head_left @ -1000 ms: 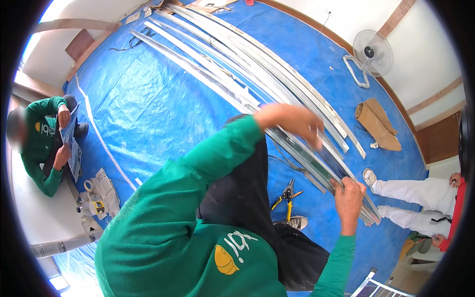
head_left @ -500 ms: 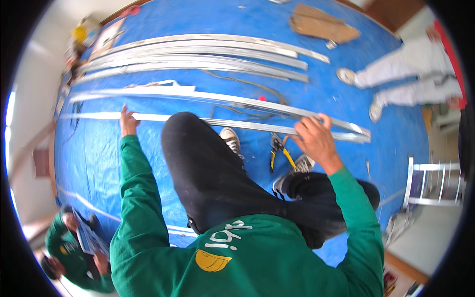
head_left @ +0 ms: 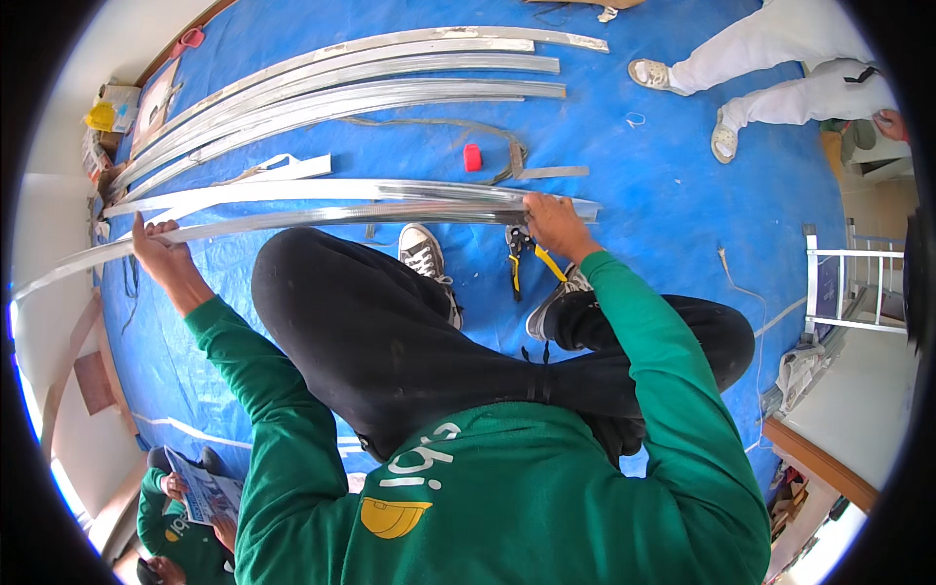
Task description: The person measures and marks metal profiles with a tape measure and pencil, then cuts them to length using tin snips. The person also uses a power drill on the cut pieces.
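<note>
A long, thin metal profile (head_left: 322, 216) runs across in front of my knees, raised and tilted, its left end reaching past the tarp's edge. My left hand (head_left: 164, 255) is closed around it toward that end, thumb pointing up. Near its right end, my right hand (head_left: 558, 226) grips it with the fingers wrapped over the top. Just beyond lies a second metal profile (head_left: 322, 190), whose right end passes behind my right hand. Cutting snips with yellow and black handles (head_left: 551, 264) lie between my shoes, below my right hand.
Several metal profiles (head_left: 390, 90) lie on the blue tarp (head_left: 643, 234) at the far side. A red block (head_left: 472, 157) sits nearer. Someone in white trousers (head_left: 751, 49) stands far right; another person in green (head_left: 161, 507) holds a sheet at lower left. A white ladder (head_left: 858, 255) is at right.
The held profile has shifted left and its left end has come up off the tarp. Both hands have moved left with it, and my left hand's pointing finger is now closed in.
</note>
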Motion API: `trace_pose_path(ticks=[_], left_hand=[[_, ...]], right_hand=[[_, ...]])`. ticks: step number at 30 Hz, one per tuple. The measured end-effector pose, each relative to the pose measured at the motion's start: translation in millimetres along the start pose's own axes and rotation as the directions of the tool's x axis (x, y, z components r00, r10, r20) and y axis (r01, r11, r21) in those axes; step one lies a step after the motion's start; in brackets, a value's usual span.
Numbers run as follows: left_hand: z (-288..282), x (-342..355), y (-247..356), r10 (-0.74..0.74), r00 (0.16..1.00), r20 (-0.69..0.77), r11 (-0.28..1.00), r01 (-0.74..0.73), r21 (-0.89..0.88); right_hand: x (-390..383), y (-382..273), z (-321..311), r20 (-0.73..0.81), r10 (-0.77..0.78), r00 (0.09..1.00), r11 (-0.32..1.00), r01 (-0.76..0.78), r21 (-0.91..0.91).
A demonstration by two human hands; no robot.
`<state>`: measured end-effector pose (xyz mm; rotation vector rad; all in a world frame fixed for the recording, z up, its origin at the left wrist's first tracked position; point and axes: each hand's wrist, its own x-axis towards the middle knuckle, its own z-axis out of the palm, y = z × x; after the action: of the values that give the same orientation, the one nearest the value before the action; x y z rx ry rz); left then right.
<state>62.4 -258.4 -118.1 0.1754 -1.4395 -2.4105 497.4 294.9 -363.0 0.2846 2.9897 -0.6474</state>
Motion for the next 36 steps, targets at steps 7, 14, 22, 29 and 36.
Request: trace_pose_path(ticks=[7, 14, 22, 29, 36], left_hand=[[65.1, -17.8, 90.3, 0.141, 0.989, 0.037, 0.975, -0.146, 0.169], [112.7, -31.3, 131.9, 0.136, 0.914, 0.383, 0.99, -0.115, -0.076], [194.5, -85.5, 132.0, 0.379, 0.782, 0.494, 0.902, -0.192, -0.387], [217.8, -138.9, 104.2, 0.252, 0.85, 0.463, 0.944, -0.111, -0.31], [237.2, -245.8, 37.3, 0.139, 0.949, 0.282, 0.973, -0.078, -0.218]], right_hand=[[-3.6, -0.6, -26.7, -0.064, -0.008, 0.998, 0.927, 0.032, 0.374], [-7.0, 18.0, -45.9, 0.061, 0.164, 0.985, 0.425, -0.126, 0.896], [-8.1, 46.0, -49.6, 0.021, 0.4, 0.916, 0.293, -0.15, 0.944], [-30.1, 126.4, -104.1, 0.248, 0.439, 0.864, -0.277, -0.133, 0.952], [-76.5, 197.5, -96.1, 0.034, 0.904, 0.426, -0.183, 0.314, 0.932]])
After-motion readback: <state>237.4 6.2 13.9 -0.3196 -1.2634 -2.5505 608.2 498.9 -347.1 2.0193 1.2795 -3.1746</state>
